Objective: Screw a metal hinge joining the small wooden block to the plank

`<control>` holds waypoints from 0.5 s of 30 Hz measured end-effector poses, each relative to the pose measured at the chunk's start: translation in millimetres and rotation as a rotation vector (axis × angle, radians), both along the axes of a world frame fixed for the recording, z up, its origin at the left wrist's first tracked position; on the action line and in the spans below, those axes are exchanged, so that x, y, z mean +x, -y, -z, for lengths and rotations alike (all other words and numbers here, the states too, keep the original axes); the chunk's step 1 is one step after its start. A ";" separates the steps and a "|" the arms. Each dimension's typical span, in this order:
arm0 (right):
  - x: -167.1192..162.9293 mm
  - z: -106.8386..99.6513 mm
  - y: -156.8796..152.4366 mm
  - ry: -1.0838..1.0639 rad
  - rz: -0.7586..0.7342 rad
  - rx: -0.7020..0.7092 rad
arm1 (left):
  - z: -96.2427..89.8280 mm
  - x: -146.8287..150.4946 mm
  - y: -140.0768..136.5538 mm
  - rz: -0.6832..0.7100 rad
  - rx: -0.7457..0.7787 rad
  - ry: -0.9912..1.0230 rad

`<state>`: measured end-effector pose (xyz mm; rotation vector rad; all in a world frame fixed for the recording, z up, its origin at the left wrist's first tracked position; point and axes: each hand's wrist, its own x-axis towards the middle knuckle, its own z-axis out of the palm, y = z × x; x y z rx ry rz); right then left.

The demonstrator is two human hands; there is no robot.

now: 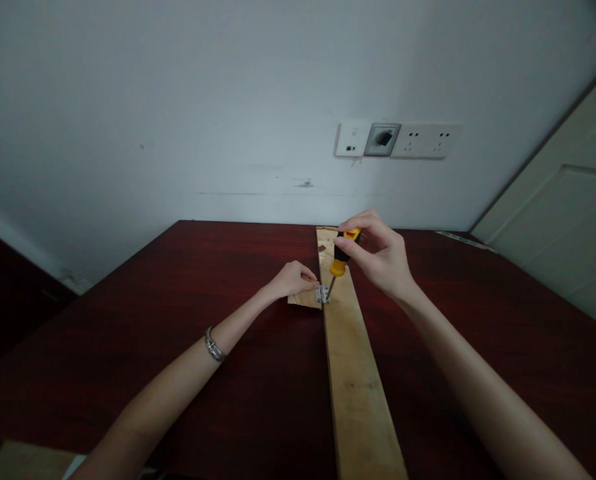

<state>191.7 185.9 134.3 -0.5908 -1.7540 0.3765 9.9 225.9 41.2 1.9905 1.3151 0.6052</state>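
Note:
My right hand (378, 253) is wrapped round the handle of a yellow and black screwdriver (338, 267). The shaft slants down, its tip on the right leaf of a small metal hinge (323, 294). This hinge spans the seam between a long wooden plank (353, 367) and a short wooden board (304, 301) butted against its left side. Over the short board lies my left hand (295, 279), its fingers curled together and pressed on it, with fingertips beside the hinge's left leaf. Part of the short board is hidden under that hand.
The plank runs across a dark red tabletop (203, 287) from near the wall to the front edge. Sockets and a switch panel (398, 140) are on the wall behind. A white panelled door (568, 200) stands at the right. A thin strip (465, 240) lies at the far right.

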 end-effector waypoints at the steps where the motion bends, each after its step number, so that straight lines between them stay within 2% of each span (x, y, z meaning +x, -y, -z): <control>1: -0.4 0.8 -0.9 0.001 0.012 0.003 | -0.9 0.2 0.6 -0.002 0.000 0.000; 5: 0.9 1.2 -0.4 -0.015 -0.028 -0.008 | -2.5 0.4 1.7 -0.009 -0.008 0.003; 10: 5.2 -1.8 6.0 -0.008 -0.213 -0.152 | 0.4 -0.4 0.2 0.005 0.005 0.011; 12: 5.4 -2.3 7.3 0.020 -0.202 -0.172 | 1.5 -0.8 -0.4 0.007 0.009 0.016; 15: 3.5 -1.7 5.8 0.034 -0.114 -0.094 | 2.1 -1.2 -0.6 0.011 0.012 0.022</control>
